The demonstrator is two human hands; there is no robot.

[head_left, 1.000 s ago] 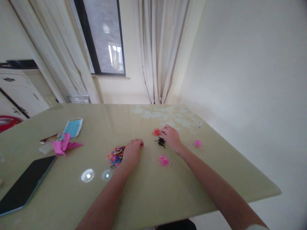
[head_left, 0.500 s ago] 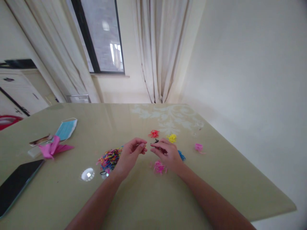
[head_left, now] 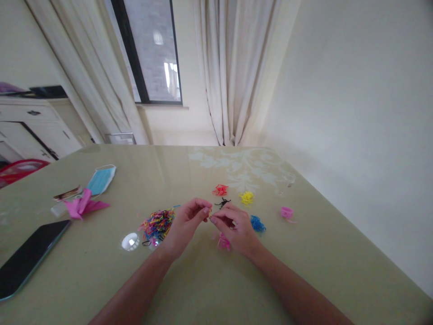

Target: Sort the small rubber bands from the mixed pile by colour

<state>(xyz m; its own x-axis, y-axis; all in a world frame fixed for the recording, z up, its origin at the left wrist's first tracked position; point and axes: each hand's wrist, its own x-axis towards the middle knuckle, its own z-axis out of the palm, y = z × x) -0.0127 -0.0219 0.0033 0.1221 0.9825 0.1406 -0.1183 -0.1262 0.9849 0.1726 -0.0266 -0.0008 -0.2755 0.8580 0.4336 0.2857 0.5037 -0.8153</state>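
My left hand (head_left: 184, 225) and my right hand (head_left: 234, 226) meet above the table (head_left: 209, 280), fingertips pinched together on something tiny, perhaps a small rubber band. A mixed pile of colourful rubber bands (head_left: 157, 223) lies just left of my left hand. Sorted little heaps sit around my right hand: red (head_left: 220, 190), black (head_left: 222, 203), yellow (head_left: 246, 197), blue (head_left: 257, 224) and pink (head_left: 223, 242), the pink one partly hidden under my right hand.
At the left lie a dark tablet (head_left: 27, 257), a pink folded paper (head_left: 83, 206), a blue face mask (head_left: 100, 179) and a small wrapper (head_left: 66, 194). A pink band roll (head_left: 287, 212) sits near the right edge. Curtains and a window stand behind.
Both hands lifted off the table and came together, pinching in mid-air. My right hand left the red and black heaps; yellow and blue heaps came into sight.
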